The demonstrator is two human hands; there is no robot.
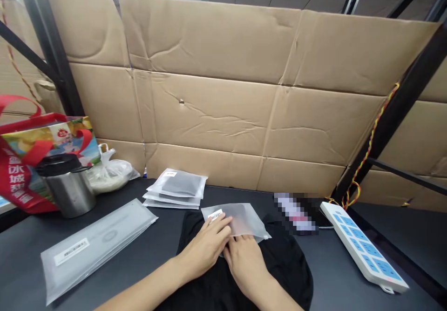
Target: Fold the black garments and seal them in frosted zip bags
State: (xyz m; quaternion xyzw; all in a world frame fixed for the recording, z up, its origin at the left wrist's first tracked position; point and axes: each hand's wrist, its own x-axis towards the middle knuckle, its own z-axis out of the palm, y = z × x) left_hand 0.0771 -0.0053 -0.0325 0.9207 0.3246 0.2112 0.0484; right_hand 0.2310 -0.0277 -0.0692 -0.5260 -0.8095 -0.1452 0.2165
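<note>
A small frosted plastic zip bag (244, 215) with a barcode label lies on bunched black cloth (286, 269). My left hand (206, 243) grips the bag at its near left side, its fingers over the top by the label and its thumb out of sight. Against it, my right hand (247, 260) has its fingers pressed together and bent. Their tips go in or under the bag's near edge, where the plastic hides them, and I cannot make out what they hold. Something pale reddish shows faintly through the bag.
Flat frosted bags (178, 187) are stacked at the back; longer labelled ones (101, 246) lie left. A steel tumbler (70, 190), a red carrier bag (21, 180) and a knotted plastic bag (111, 171) stand far left. Right are a pixelated object (296, 213) and a power strip (363, 248). Cardboard (216, 115) walls the back.
</note>
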